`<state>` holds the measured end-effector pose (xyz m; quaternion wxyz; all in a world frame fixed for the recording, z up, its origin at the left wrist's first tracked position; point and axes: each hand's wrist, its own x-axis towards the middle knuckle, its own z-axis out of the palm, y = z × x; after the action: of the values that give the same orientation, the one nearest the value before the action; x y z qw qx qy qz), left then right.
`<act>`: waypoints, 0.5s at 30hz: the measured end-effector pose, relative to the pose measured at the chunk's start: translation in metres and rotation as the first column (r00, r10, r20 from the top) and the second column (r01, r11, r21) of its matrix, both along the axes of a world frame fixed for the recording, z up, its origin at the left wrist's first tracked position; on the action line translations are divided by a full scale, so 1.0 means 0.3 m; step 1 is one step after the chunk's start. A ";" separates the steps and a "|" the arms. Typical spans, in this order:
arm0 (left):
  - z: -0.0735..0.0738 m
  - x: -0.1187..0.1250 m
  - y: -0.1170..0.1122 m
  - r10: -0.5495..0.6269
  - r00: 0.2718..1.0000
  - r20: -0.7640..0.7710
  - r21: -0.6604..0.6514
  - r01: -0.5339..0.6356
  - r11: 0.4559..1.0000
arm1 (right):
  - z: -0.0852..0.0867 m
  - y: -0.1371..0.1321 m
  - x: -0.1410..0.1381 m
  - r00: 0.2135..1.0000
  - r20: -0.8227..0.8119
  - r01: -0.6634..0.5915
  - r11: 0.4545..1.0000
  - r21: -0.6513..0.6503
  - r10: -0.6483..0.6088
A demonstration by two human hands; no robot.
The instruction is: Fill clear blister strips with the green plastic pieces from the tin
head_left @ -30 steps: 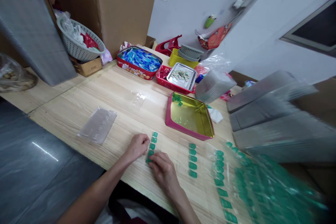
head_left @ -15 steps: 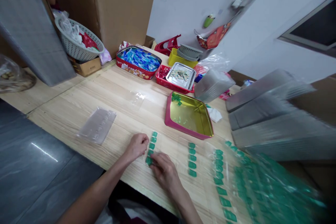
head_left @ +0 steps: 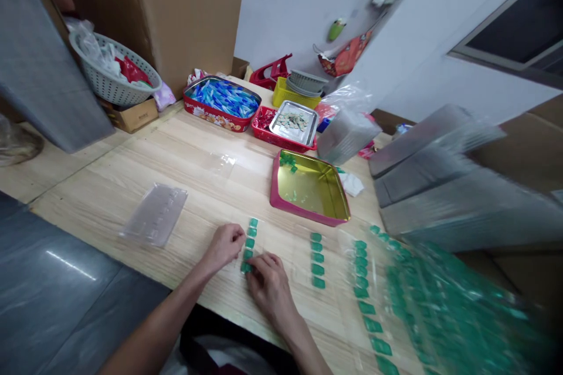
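A short row of green translucent pieces (head_left: 250, 242), in what looks like clear plastic, lies on the table between my hands. My left hand (head_left: 226, 244) is at the row's left side, thumb and fingers pinched together; whatever is between the tips is too small to make out. On the other side, my right hand (head_left: 270, 287) has its curled fingertips at the nearest green piece (head_left: 246, 268), partly covering it. To the right lies a similar row of green pieces (head_left: 317, 258), with a longer row (head_left: 368, 308) farther right.
A gold-lined tin (head_left: 314, 190) with a few green pieces stands ahead. Beyond it are a red tin of blue pieces (head_left: 224, 99) and a metal tray (head_left: 294, 123). Clear plastic sheets (head_left: 156, 214) lie left. Filled green packs (head_left: 466, 310) and stacked clear trays (head_left: 440, 187) occupy the right.
The view has shifted slightly, so the table things appear a little farther left. Both hands stay at the same row, with only slight finger movement.
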<state>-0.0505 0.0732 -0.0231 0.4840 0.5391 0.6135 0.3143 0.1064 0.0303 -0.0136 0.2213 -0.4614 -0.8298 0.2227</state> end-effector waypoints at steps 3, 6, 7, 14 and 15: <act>0.054 -0.007 -0.034 -0.098 0.993 -0.065 0.051 0.101 0.994 | -0.011 -0.008 0.004 0.998 -0.007 0.061 0.998 -0.004 -0.061; 0.088 -0.003 -0.074 -0.215 0.957 -0.195 0.063 0.231 0.971 | -0.018 -0.015 0.004 0.992 -0.044 0.118 0.991 -0.062 -0.121; 0.091 0.000 -0.085 -0.232 0.947 -0.224 0.056 0.250 0.967 | -0.016 -0.015 0.003 0.987 -0.064 0.141 0.985 -0.104 -0.148; 0.069 0.017 -0.099 -0.237 0.927 -0.291 0.048 0.261 0.964 | 0.005 -0.003 -0.001 0.923 -0.231 0.221 0.915 -0.336 -0.308; 0.069 0.016 -0.099 -0.241 0.926 -0.291 0.041 0.264 0.964 | 0.004 -0.002 -0.003 0.922 -0.230 0.226 0.914 -0.337 -0.312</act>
<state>-0.0456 0.0435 -0.0023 0.4059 0.6717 0.5889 0.1931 0.1056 0.0297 -0.0125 0.2912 -0.5646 -0.6737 0.3776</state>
